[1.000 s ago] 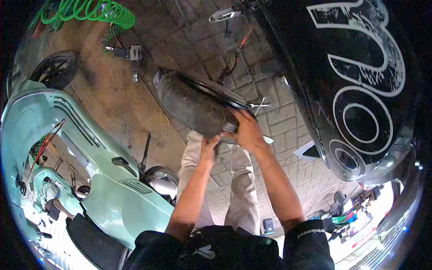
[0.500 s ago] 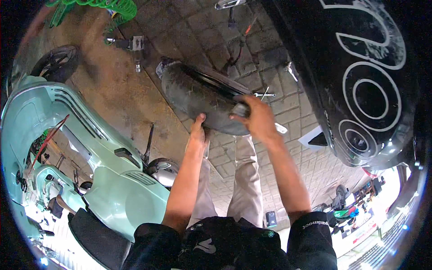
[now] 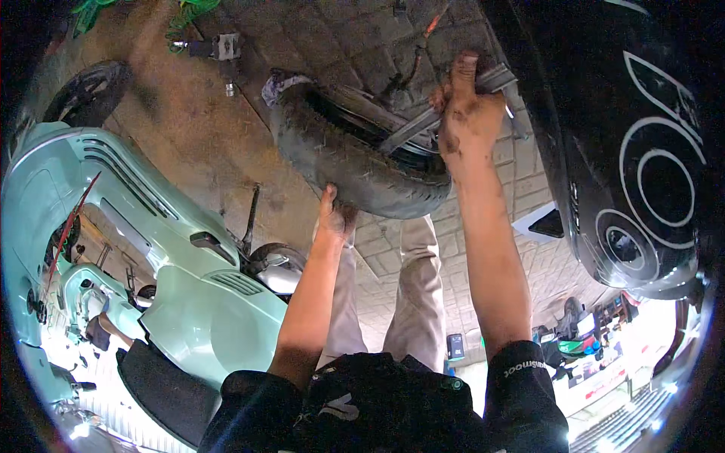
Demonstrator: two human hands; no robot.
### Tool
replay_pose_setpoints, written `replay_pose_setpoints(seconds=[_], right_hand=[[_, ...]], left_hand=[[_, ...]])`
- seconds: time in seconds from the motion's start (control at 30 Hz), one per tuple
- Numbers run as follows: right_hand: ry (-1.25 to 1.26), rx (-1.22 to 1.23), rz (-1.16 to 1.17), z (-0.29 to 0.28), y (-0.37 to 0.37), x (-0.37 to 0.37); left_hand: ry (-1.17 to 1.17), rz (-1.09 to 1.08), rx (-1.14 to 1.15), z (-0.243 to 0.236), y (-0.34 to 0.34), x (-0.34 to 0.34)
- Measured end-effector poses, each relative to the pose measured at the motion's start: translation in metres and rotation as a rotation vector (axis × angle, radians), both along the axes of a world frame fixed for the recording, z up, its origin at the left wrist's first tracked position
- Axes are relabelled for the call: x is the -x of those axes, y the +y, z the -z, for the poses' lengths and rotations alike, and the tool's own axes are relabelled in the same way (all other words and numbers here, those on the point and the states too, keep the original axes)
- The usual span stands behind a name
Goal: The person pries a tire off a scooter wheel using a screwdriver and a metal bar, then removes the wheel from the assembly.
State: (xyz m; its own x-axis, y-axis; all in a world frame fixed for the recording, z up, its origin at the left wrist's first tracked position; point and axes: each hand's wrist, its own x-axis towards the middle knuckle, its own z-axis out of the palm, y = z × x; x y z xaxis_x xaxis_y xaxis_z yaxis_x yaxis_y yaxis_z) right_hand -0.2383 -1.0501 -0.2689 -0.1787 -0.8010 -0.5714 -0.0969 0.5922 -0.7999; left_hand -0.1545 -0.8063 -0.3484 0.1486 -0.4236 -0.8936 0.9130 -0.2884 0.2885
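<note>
In front of me a worn black tire point(image 3: 332, 170) stands tilted above the paving, a dark wheel rim point(image 3: 355, 109) inside it. My left hand point(image 3: 337, 217) grips the tire's near lower side, thumb up against the tread. My right hand point(image 3: 470, 124) is closed round a tire lever point(image 3: 414, 131), a flat grey metal bar. The lever's inner end reaches in between the tire's bead and the rim; its outer end sticks out past my fist. A pale crumpled cloth point(image 3: 281, 87) touches the tire's far left end.
A mint-green scooter point(image 3: 204, 317) fills the left side, and a black scooter body panel point(image 3: 604, 166) rises close on the right. A power tool point(image 3: 224, 47) lies on brown board at the far left, near a loose wheel point(image 3: 94, 94). An orange-tipped cable point(image 3: 418, 57) lies beyond the tire.
My right hand has moved up and outward with the lever, which now slants out to the right. The tire has tipped so more of its opening shows. My left hand keeps its hold.
</note>
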Motion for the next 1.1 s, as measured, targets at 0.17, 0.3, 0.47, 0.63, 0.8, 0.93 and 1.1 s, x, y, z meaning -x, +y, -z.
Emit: replay_pose_setpoints(seconds=[0.17,0.3,0.47,0.63,0.8,0.93,1.1], right_hand=[[-0.174,0.015,0.119,0.024,0.006,0.000],[-0.476,-0.021,0.218,0.032,0.025,0.010],[-0.621,-0.023,0.256,0.033,0.037,0.015],[-0.501,-0.018,0.255,0.047,0.032,0.007],[-0.517,-0.121,0.337,0.045,0.024,0.001],[-0.618,-0.061,0.360,0.046,0.040,0.012],[-0.748,0.002,0.402,0.060,0.047,0.016]], left_hand=[[0.085,-0.022,0.095,0.004,0.017,-0.003],[0.218,-0.225,-0.004,-0.001,0.020,-0.006],[0.264,-0.218,-0.009,-0.007,0.011,-0.007],[0.271,-0.197,0.066,-0.005,0.014,-0.007],[0.228,-0.216,0.004,-0.006,0.004,-0.008],[0.205,-0.233,-0.080,-0.008,-0.005,-0.009],[0.204,-0.269,-0.046,-0.014,-0.009,-0.005]])
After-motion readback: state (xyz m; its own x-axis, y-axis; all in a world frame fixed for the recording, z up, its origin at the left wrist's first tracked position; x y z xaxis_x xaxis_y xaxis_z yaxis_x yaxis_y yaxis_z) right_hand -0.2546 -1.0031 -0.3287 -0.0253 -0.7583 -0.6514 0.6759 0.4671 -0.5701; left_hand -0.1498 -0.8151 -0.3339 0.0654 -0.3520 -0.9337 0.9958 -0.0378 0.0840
